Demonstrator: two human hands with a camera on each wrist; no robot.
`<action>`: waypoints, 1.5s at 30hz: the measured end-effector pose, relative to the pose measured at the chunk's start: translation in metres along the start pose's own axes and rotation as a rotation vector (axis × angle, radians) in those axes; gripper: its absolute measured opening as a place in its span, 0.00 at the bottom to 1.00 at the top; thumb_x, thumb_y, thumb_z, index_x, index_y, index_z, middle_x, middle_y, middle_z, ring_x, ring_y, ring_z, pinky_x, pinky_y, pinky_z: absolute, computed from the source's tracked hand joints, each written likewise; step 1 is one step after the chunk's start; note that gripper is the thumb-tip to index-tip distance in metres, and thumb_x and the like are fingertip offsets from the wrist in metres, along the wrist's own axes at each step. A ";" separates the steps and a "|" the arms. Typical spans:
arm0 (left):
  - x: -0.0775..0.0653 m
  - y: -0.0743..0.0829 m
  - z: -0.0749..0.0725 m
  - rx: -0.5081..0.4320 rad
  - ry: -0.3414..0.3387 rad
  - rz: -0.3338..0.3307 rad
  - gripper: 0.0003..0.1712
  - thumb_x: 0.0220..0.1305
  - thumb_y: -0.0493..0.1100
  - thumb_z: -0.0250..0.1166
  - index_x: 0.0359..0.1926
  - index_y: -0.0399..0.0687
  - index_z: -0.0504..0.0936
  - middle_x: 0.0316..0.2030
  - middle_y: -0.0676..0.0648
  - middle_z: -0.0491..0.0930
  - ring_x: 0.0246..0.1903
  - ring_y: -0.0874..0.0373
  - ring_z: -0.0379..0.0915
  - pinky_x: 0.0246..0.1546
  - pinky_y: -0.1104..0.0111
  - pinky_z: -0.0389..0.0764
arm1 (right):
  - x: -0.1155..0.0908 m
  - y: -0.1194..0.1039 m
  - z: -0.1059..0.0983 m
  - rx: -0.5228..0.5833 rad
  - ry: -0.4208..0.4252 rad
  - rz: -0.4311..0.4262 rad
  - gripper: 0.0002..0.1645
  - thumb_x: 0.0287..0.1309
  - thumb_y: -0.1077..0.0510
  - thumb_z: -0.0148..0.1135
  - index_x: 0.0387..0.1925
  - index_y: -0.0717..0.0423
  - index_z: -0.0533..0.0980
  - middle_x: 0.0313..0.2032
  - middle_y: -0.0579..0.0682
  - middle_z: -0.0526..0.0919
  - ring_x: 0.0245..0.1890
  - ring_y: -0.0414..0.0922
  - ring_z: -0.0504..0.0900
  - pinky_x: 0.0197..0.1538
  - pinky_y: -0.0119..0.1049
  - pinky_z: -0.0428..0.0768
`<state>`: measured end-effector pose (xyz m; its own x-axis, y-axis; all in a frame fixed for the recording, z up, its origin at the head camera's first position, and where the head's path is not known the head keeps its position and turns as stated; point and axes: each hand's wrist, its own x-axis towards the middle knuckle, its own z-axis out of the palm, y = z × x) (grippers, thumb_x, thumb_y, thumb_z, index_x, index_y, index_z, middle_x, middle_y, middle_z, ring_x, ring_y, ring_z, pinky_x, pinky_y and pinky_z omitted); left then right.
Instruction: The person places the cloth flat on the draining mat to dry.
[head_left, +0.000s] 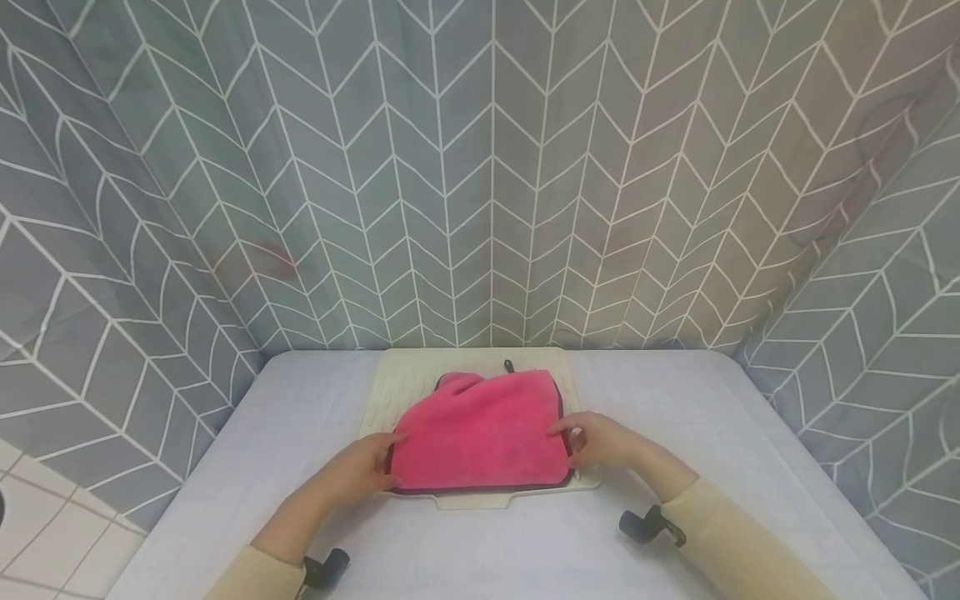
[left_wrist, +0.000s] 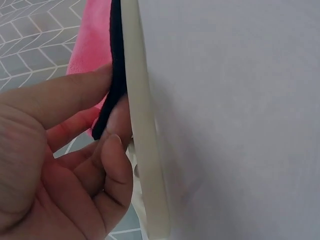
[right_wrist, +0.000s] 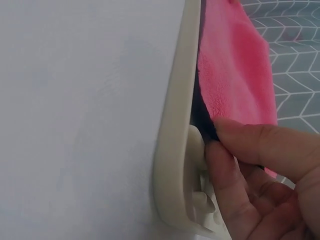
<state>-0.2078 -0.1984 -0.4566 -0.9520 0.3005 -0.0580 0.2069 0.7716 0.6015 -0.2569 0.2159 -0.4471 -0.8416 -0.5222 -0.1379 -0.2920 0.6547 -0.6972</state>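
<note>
A pink plush towel (head_left: 483, 433) with a dark bound edge lies over a cream ridged tray (head_left: 386, 379), its far side bunched into a fold. My left hand (head_left: 360, 468) pinches the towel's near left corner; in the left wrist view the thumb (left_wrist: 80, 92) lies on the pink face and fingers are behind the dark binding. At the near right corner my right hand (head_left: 600, 440) pinches the towel too, thumb (right_wrist: 260, 145) and forefinger meeting on the dark edge, close over the tray's rim (right_wrist: 172, 150). A small dark loop (head_left: 509, 366) pokes out at the towel's far edge.
The tray stands on a table with a white cloth (head_left: 675, 400), its near lip (head_left: 472, 502) toward me. Grey curtains (head_left: 487, 167) with a white chevron pattern hang behind and at both sides. Dark wrist mounts (head_left: 327, 570) sit by both sleeves.
</note>
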 end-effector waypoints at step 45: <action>0.045 -0.027 -0.019 -0.356 0.065 0.085 0.35 0.67 0.41 0.67 0.73 0.45 0.67 0.71 0.34 0.64 0.58 0.30 0.73 0.58 0.45 0.76 | 0.031 0.015 -0.029 0.316 0.122 -0.062 0.42 0.58 0.68 0.67 0.73 0.56 0.64 0.38 0.61 0.81 0.23 0.49 0.77 0.32 0.40 0.81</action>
<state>-0.2604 -0.2164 -0.4603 -0.9496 0.3098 0.0482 0.2053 0.4982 0.8424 -0.3004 0.2249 -0.4412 -0.8802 -0.4743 -0.0169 -0.2052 0.4125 -0.8875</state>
